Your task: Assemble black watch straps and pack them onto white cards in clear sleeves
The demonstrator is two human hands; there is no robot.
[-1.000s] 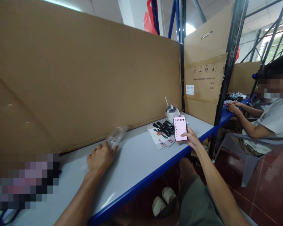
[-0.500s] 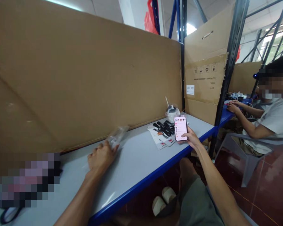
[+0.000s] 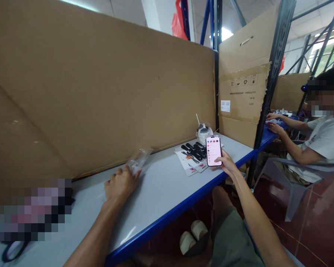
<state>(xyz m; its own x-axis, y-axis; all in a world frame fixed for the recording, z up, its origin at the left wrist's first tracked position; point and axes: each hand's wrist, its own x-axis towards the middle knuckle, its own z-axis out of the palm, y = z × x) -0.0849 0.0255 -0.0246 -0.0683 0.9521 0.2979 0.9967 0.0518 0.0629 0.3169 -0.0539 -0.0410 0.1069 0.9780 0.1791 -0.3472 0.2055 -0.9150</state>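
My right hand holds a smartphone upright over the table's right part. Its lit screen shows a list with round icons, and my thumb lies on the lower part of the screen. Farther left, my left hand rests palm down on a crumpled clear plastic bag. Its fingers are apart and slightly bent, with the bag showing beyond the fingertips. Behind the phone, several black-handled utensils lie on printed cards; their exact kind is hard to make out.
A lidded cup with a straw stands in a plastic bag at the back. Cardboard panels wall the white table. At left lies a blurred-out dark item with a strap. A co-worker sits at right in a grey chair.
My hands and the phone stay practically in place; the view shifts very slightly. One of the co-worker's hands has moved a little to the left, away from the other.
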